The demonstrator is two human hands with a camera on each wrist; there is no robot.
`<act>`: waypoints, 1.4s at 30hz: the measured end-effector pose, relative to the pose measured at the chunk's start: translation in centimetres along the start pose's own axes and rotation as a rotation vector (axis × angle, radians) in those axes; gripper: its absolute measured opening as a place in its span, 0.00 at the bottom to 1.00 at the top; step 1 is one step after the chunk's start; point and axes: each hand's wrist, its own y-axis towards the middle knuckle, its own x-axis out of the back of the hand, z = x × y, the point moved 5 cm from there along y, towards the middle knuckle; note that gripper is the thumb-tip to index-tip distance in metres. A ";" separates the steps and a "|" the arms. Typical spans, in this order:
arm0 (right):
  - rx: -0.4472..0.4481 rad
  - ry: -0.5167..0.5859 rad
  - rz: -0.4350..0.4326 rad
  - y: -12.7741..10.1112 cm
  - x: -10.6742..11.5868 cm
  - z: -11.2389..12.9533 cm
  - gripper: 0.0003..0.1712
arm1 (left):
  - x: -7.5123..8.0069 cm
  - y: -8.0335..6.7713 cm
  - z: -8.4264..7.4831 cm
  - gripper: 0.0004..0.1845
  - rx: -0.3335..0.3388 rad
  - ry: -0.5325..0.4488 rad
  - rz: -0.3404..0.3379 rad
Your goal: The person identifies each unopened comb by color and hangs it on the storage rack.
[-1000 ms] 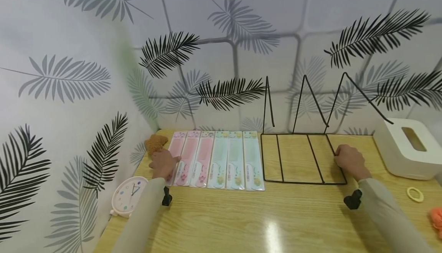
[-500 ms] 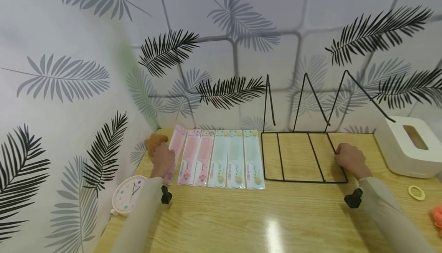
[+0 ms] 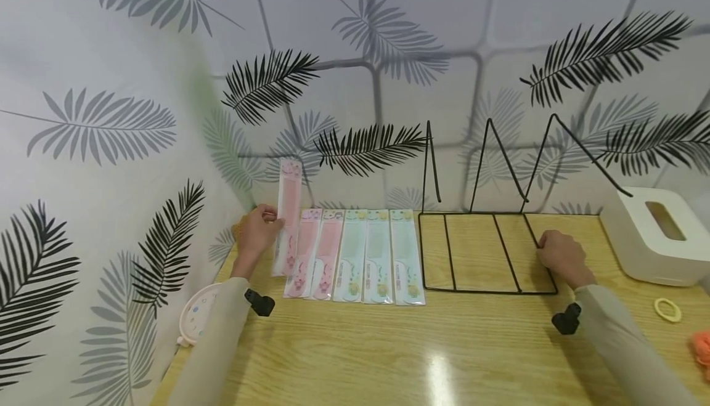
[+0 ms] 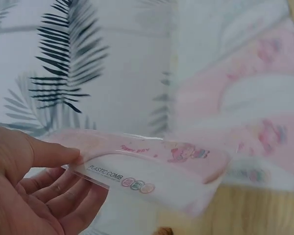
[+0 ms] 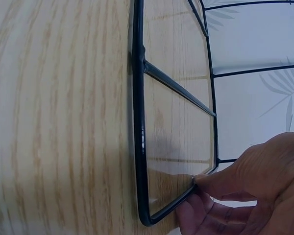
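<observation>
My left hand (image 3: pixel 256 232) pinches a pink packaged comb (image 3: pixel 288 212) and holds it nearly upright above the table's back left. In the left wrist view the thumb and fingers (image 4: pixel 54 188) grip the comb's packet (image 4: pixel 152 164), labelled "plastic comb". Two more pink combs (image 3: pixel 314 252) and three green combs (image 3: pixel 379 255) lie side by side on the wooden table (image 3: pixel 388 350). My right hand (image 3: pixel 560 258) rests on the right edge of a black wire rack (image 3: pixel 482 252); its fingers (image 5: pixel 220 183) press the rack's wire rim (image 5: pixel 139 137).
A white tissue box (image 3: pixel 657 236) stands at the far right, with a yellow hair ring (image 3: pixel 667 310) and an orange thing (image 3: pixel 702 347) in front of it. A small round clock (image 3: pixel 194 320) leans at the left edge. Leaf-patterned walls close off the back and left.
My left hand has lifted the leftmost pink comb off the table and tipped it upright. The right hand has stayed on the rack.
</observation>
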 end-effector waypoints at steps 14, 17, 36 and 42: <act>0.004 0.018 0.015 -0.5 0.3 0.5 0.08 | -0.3 -1.2 -6.5 0.17 -0.080 -0.459 0.222; 0.002 0.015 0.012 -0.4 0.3 0.4 0.09 | -0.7 -1.8 -8.1 0.17 -0.123 -0.512 0.256; 0.032 0.037 -0.013 -0.7 0.5 1.2 0.21 | -6.5 -9.1 -17.5 0.08 -0.485 -0.649 0.509; 0.036 0.044 -0.007 -0.8 0.7 1.2 0.22 | -8.8 -10.9 -18.9 0.09 -0.515 -0.666 0.586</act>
